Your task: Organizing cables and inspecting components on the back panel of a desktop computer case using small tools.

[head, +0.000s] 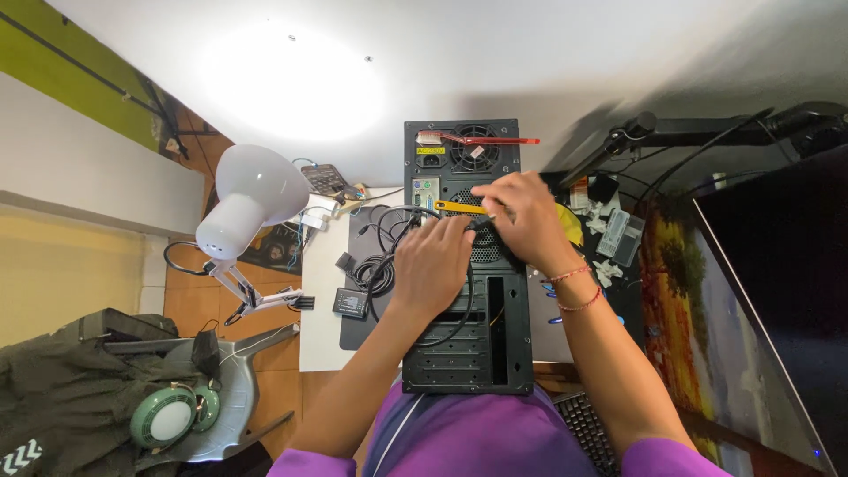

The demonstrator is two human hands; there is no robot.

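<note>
left hand (pixel 433 263) — palm down, fingers curled | right hand (pixel 521 215) — fingers pinched, wrist bent

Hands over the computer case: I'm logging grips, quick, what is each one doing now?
Left hand: palm down on the computer case, fingers at a black cable; grip unclear.
Right hand: closed around a yellow-handled tool.

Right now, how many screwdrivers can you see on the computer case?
2: a red screwdriver lies by the fan, and a yellow screwdriver lies near the hands. Others may be hidden under them.
</note>
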